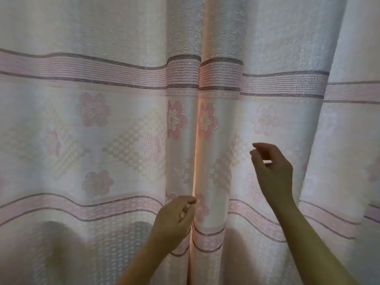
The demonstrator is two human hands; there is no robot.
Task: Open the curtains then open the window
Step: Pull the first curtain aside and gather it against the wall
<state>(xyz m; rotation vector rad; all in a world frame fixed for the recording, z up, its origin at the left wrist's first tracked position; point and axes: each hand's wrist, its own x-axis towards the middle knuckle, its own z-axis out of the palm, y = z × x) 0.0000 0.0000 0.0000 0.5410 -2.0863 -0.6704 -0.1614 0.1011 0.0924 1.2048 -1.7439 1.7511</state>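
Observation:
Two pale curtains with pink flowers and pink striped bands fill the whole view, drawn shut. The left curtain and the right curtain meet at a vertical seam in the middle, where a thin line of warm light shows. My left hand is raised low beside the seam, fingers loosely curled and apart, fingertips close to the left curtain's edge. My right hand hovers higher in front of the right curtain, fingers bent and spread, holding nothing. The window is hidden behind the fabric.
Dark rounded shadows fall on the lower part of the curtains. The fabric hangs in soft folds on both sides. Nothing else is visible besides my two bare forearms.

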